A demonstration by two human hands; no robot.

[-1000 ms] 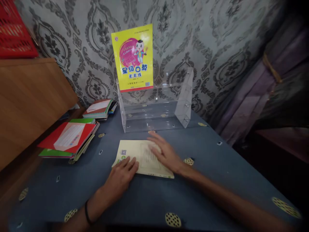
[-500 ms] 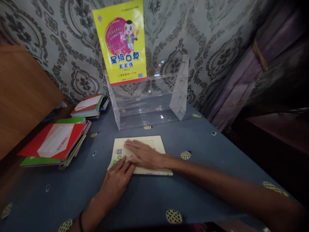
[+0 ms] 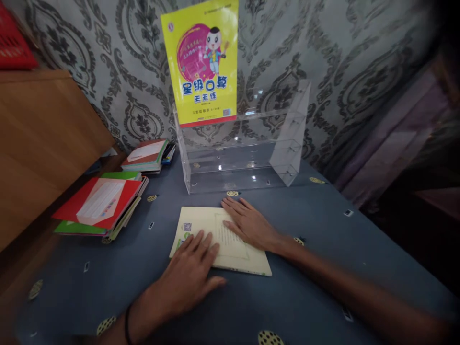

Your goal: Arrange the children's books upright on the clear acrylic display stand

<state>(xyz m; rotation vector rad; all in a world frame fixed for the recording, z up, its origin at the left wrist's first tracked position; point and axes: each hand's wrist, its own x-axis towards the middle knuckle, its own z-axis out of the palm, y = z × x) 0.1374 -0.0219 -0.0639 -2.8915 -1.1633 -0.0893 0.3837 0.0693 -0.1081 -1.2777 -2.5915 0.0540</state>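
Clear-plastic rack [image 3: 237, 155]: one yellow book [image 3: 208, 62], upright at its left end; seemingly placed. Cream book [image 3: 233, 254]: closed, flat on the table [image 3: 323, 297] in front of the rack; handling apparently unfinished, shelving not done. Left hand [image 3: 192, 268]: palm down, fingers slightly spread on the cover, thumb out, pinching nothing. Right hand [image 3: 253, 227]: laid flat, fingers nearly together, over the cover's right side. Red-topped pile [image 3: 100, 199], brown-topped pile [image 3: 145, 155]: left of the rack, unshelved.
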